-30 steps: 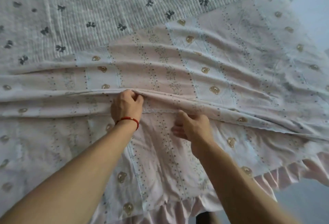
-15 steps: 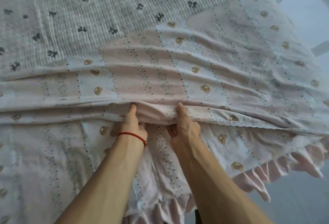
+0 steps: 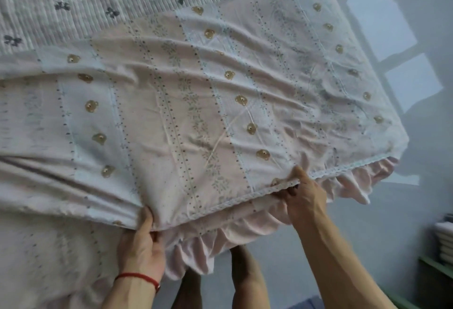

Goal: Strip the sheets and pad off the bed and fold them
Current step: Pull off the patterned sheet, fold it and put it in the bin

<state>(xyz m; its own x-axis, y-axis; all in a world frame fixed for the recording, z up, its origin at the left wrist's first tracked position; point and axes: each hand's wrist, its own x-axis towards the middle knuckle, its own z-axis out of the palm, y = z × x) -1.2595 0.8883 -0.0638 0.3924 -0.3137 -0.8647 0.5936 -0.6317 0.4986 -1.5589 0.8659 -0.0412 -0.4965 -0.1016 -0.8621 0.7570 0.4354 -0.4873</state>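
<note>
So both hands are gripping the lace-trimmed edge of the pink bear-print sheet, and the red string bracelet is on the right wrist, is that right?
Not quite. The red string bracelet is on the left wrist, as the head view shows. The rest holds: the left hand and right hand both grip the edge of the pink bear-print sheet.

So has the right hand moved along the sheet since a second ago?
Yes. The right hand has slid right along the sheet, away from the left hand, and now pinches the lace hem near the bed corner.
</note>
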